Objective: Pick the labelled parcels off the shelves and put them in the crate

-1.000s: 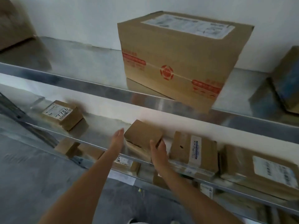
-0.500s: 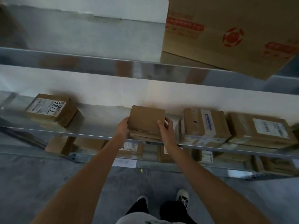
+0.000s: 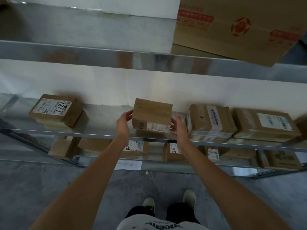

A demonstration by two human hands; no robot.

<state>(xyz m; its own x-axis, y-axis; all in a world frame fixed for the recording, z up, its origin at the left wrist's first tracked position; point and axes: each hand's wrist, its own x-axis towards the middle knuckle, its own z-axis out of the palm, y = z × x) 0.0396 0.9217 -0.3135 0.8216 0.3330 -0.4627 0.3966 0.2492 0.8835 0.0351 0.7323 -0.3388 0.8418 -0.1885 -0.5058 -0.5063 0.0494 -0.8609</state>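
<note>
We look down on two bare hands lifting a small brown cardboard parcel (image 3: 152, 113) from the middle metal shelf (image 3: 99, 131) of a steel rack. The left hand (image 3: 123, 124) curls its fingers against the parcel's left side, and the right hand (image 3: 180, 128) clasps the right side, thumb at the lower corner beside the white printed label on the parcel's near face. The parcel is tilted, its top face leaning away from us, and it appears raised just clear of the shelf surface, though we cannot tell this for certain.

On the same shelf, well to the left, sits a brown cardboard box with a white label handwritten 7786 (image 3: 56, 110). Just beside the right hand stands a taped brown box with a blue-and-white label (image 3: 210, 121), and touching that one lies a flatter brown parcel with a white barcode label (image 3: 265, 125).

The shelf above carries a large brown carton printed with red markings (image 3: 237, 29), whose corner overhangs the front edge. The lowest shelf holds more labelled brown boxes (image 3: 172, 151), partly hidden by the forearms. Below we see grey concrete floor (image 3: 33, 188), a sheet of paper (image 3: 128, 165) lying under the rack, and the person's pale shoes (image 3: 148, 203).
</note>
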